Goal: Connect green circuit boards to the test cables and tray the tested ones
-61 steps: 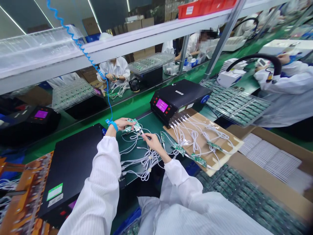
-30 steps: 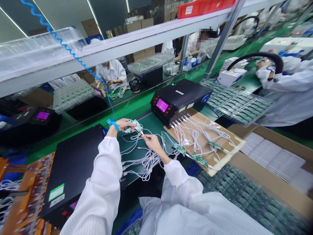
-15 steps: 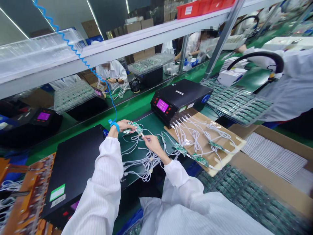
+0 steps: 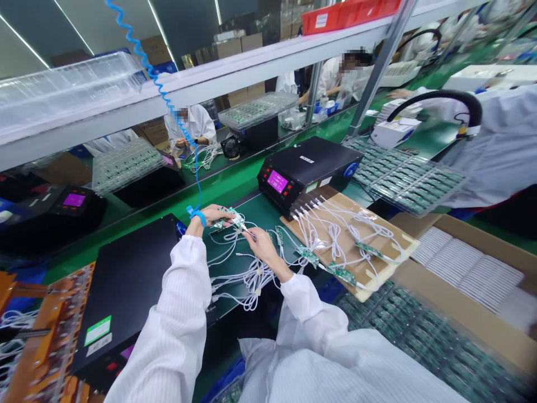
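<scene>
My L hand (image 4: 218, 215) grips a board (image 4: 238, 219) btwn both hands; R hand (image 4: 260, 244) pinches a plug (image 4: 245, 228) at its near end. Cables (image 4: 257, 273) closer to me, tester (image 4: 293, 162) R of R hand.

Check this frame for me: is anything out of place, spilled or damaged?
Nothing looks spilled or damaged. The white cables beside the right hand look untidy, lying in overlapping loops. One board seems to lie askew across the cardboard's near-left edge. Either may be normal here.
</scene>
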`<action>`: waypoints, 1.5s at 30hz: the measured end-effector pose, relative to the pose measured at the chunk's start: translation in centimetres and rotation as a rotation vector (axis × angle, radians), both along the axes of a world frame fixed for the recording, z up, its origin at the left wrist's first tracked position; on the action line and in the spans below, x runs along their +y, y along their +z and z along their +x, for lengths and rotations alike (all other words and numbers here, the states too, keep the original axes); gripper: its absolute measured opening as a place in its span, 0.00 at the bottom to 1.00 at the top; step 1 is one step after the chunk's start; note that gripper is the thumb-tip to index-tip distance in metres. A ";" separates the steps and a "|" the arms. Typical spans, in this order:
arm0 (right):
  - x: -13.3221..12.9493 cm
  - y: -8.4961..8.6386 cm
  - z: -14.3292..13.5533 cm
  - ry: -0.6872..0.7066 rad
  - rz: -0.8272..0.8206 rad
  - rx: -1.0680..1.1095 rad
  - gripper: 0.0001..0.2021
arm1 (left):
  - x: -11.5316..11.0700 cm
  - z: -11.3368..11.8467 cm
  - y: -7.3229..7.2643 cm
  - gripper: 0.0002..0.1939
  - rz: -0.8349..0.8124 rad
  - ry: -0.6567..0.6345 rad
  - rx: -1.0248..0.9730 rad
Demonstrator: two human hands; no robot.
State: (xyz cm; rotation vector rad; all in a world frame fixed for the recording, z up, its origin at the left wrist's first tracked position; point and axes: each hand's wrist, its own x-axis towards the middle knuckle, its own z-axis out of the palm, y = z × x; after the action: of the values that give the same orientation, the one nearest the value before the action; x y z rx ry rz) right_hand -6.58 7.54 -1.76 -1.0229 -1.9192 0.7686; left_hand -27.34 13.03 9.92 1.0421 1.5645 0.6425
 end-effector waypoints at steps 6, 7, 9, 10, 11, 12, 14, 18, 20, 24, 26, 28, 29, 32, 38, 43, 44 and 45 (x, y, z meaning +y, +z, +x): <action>-0.2 -1.5 1.1 0.080 0.227 -0.138 0.18 | 0.0 0.4 0.9 0.19 0.099 -0.041 0.017; -0.3 -1.7 1.3 0.071 0.244 -0.134 0.19 | 0.0 0.5 1.0 0.18 0.122 -0.054 0.010; -0.6 -1.8 1.5 0.003 0.255 -0.061 0.20 | -0.1 0.8 1.2 0.17 0.166 -0.086 -0.017; -0.8 -1.6 1.6 -0.056 0.248 0.010 0.20 | -0.2 1.0 1.3 0.17 0.183 -0.103 -0.034; -1.0 -1.3 1.6 -0.120 0.230 0.096 0.19 | -0.2 1.2 1.4 0.18 0.195 -0.121 -0.051; -1.2 -0.9 1.6 -0.175 0.197 0.187 0.18 | -0.3 1.4 1.5 0.19 0.199 -0.142 -0.066; -1.7 -0.1 1.6 -0.221 0.104 0.339 0.16 | -0.6 2.0 1.7 0.22 0.186 -0.194 -0.088; -2.2 1.2 1.5 -0.167 -0.067 0.458 0.16 | -1.1 3.2 1.9 0.26 0.114 -0.331 -0.103; -2.4 1.3 1.4 -0.127 -0.150 0.530 0.17 | -1.3 3.7 2.0 0.25 0.077 -0.402 -0.105; -2.5 1.5 1.2 -0.062 -0.263 0.737 0.19 | -1.6 4.0 2.6 0.24 0.031 -0.520 -0.125; -2.5 1.8 1.3 -0.057 -0.247 0.783 0.17 | -1.6 4.0 2.8 0.24 0.026 -0.552 -0.137; -2.6 2.4 1.4 -0.074 -0.218 0.802 0.15 | -1.6 4.0 3.0 0.24 0.022 -0.573 -0.141; -2.6 2.6 1.4 -0.085 -0.213 0.807 0.14 | -1.6 4.0 3.0 0.24 0.019 -0.580 -0.141; -2.7 3.3 1.4 -0.119 -0.254 0.825 0.15 | -1.8 4.3 3.1 0.24 0.005 -0.592 -0.134; -2.8 3.9 1.2 -0.023 -0.338 0.834 0.17 | -2.1 4.7 3.4 0.20 -0.015 -0.586 -0.121; -2.8 4.1 1.3 -0.036 -0.326 0.834 0.16 | -2.2 4.6 3.5 0.17 -0.019 -0.575 -0.119; -2.8 4.1 1.4 -0.036 -0.323 0.835 0.15 | -2.2 4.6 3.5 0.17 -0.021 -0.571 -0.117; -2.8 4.2 1.4 -0.035 -0.318 0.834 0.15 | -2.2 4.6 3.5 0.17 -0.025 -0.567 -0.114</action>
State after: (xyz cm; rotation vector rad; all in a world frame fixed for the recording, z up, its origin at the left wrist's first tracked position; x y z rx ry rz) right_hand -5.20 4.76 2.43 -0.7328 -1.0802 1.2632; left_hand -22.70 10.80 13.40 1.3309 1.0989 0.2817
